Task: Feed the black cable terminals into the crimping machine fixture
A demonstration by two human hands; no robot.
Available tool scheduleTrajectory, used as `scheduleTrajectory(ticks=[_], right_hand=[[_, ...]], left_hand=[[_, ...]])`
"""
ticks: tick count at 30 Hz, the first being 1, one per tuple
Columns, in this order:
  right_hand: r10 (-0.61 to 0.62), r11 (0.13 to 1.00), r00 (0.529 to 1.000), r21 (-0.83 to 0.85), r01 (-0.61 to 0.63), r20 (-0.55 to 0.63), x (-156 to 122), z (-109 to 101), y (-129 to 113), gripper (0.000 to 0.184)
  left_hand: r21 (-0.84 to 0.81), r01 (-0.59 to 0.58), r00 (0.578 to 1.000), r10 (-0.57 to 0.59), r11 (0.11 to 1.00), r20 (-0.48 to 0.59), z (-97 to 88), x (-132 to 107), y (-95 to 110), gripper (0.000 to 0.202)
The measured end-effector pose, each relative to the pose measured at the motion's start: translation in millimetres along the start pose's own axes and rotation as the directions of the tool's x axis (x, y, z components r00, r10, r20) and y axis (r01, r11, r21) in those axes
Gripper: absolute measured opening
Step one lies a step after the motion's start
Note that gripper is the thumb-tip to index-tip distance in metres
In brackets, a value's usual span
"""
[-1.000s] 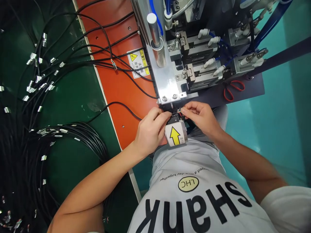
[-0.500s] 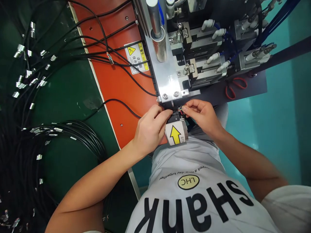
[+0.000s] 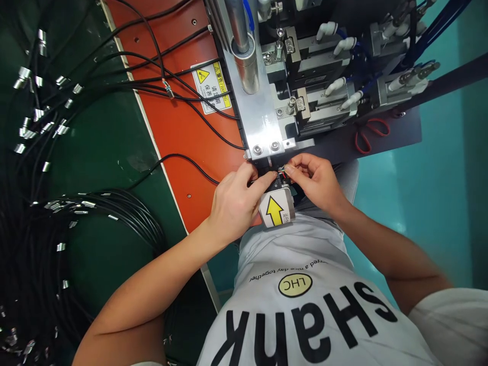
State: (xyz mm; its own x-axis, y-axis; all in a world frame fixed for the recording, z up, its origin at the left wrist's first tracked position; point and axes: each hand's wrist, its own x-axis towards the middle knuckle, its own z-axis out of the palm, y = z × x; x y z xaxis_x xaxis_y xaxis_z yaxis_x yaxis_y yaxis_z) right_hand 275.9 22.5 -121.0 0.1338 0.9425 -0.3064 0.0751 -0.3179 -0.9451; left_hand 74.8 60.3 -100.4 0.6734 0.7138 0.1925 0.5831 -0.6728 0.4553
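My left hand pinches the end of a black cable at the front of a metal machine, its fingertips closed on it. My right hand pinches thin coloured wires sticking out of that cable end, right at the machine's front slot. Just below both hands sits a small block with a yellow arrow label. The cable runs left across an orange plate.
A large bundle of black cables with metal ferrules lies on the green mat at left. Red-handled scissors lie on the dark base at right. A yellow warning sticker sits on the orange plate. Pneumatic cylinders with blue hoses fill the machine's top.
The view has shifted slightly, so the machine sits a little higher and left. Both hands stay pinched at the cable end in front of the machine.
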Motion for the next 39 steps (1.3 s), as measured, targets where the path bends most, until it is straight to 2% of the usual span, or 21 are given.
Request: scheduleTrajectory(ticks=[5, 11, 15, 18, 21, 25, 29, 34, 39], right_hand=[[-0.059, 0.988, 0.997, -0.146, 0.052, -0.047, 0, 2, 3, 0.012], [0.020, 1.000, 1.000, 0.015, -0.020, 0.007, -1, 0, 5, 0.018], [-0.098, 0.988, 0.990, -0.131, 0.084, -0.100, -6, 2, -4, 0.016], [-0.149, 0.978, 0.981, -0.164, 0.128, -0.123, -6, 6, -7, 0.014], [-0.095, 0.993, 0.991, -0.082, 0.088, -0.089, -2, 8, -1, 0.017], [0.039, 0.994, 0.999, 0.106, -0.035, -0.035, 1, 6, 14, 0.022], [0.088, 0.988, 0.993, 0.137, -0.077, -0.074, 0, 2, 16, 0.027], [0.004, 1.000, 0.997, 0.026, -0.002, -0.075, -1, 8, 4, 0.020], [-0.212, 0.971, 0.953, -0.155, 0.181, -0.217, -5, 18, -1, 0.012]], left_hand=[[0.052, -0.002, 1.000, 0.001, 0.999, 0.021, 0.4, 1, 0, 0.035], [0.026, 0.017, 0.999, -0.018, 1.000, 0.043, -2.5, 2, -1, 0.034], [0.012, 0.017, 1.000, -0.018, 1.000, 0.026, -1.3, 1, -1, 0.033], [-0.004, 0.026, 0.999, -0.026, 1.000, 0.028, -0.5, 0, -2, 0.034], [-0.031, 0.027, 0.999, -0.026, 0.999, 0.034, -0.5, 0, -2, 0.034], [-0.033, 0.010, 1.000, -0.009, 0.999, 0.029, -0.9, 0, -2, 0.033], [-0.042, 0.008, 0.999, -0.006, 0.999, 0.037, -1.4, 1, -2, 0.033], [-0.035, -0.014, 1.000, 0.015, 0.999, 0.021, -1.9, 1, -2, 0.032], [-0.017, -0.010, 0.999, 0.010, 1.000, 0.030, -3.2, 1, -1, 0.033]])
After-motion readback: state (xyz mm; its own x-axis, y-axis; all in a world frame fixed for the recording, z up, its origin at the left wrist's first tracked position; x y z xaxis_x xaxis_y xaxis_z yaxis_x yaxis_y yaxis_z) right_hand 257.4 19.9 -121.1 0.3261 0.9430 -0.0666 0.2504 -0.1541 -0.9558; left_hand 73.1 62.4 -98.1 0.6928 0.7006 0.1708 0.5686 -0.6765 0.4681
